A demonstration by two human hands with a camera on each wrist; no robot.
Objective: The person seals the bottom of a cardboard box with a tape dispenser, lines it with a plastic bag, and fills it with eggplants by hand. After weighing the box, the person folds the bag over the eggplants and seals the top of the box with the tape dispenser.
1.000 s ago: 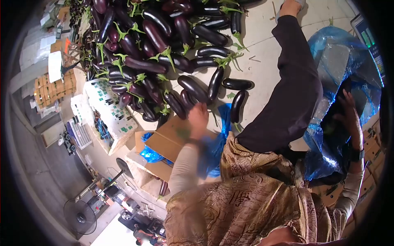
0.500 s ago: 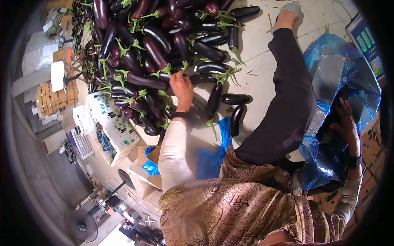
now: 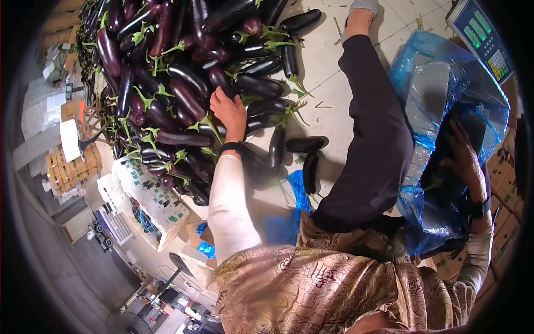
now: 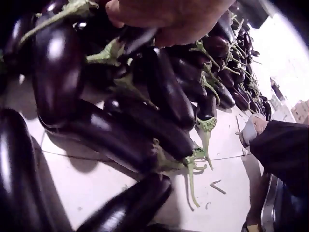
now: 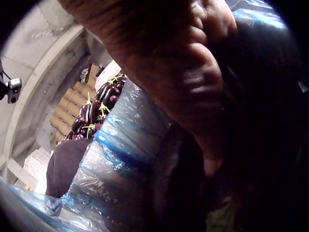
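My left hand [image 3: 229, 114] reaches palm down into a heap of glossy dark purple eggplants, fingers bent at the stem end of one eggplant [image 3: 219, 78]. In the left wrist view the hand [image 4: 178, 19] covers part of the heap, and I cannot tell whether its hidden fingertips grip. Over on the right, my right hand [image 3: 466, 161] is inside a blue plastic bag [image 3: 411, 100] that lines an open container. Its fingers are spread and straight over dark contents, where a green stem end [image 3: 436, 181] shows. The right wrist view shows the thumb side of this hand [image 5: 169, 63] in shadow.
A digital scale [image 3: 481, 36] stands beyond the bag. My outstretched leg [image 3: 375, 128] lies between heap and bag. A few loose eggplants [image 3: 307, 145] lie on the tiled floor [image 3: 322, 67]. A white foam box [image 3: 150, 189] and crumpled blue plastic [image 3: 297, 189] sit nearby.
My left hand has moved from above the cardboard box near my body, up and away into the eggplant heap. The right hand stays in the bag. The head view has shifted somewhat.
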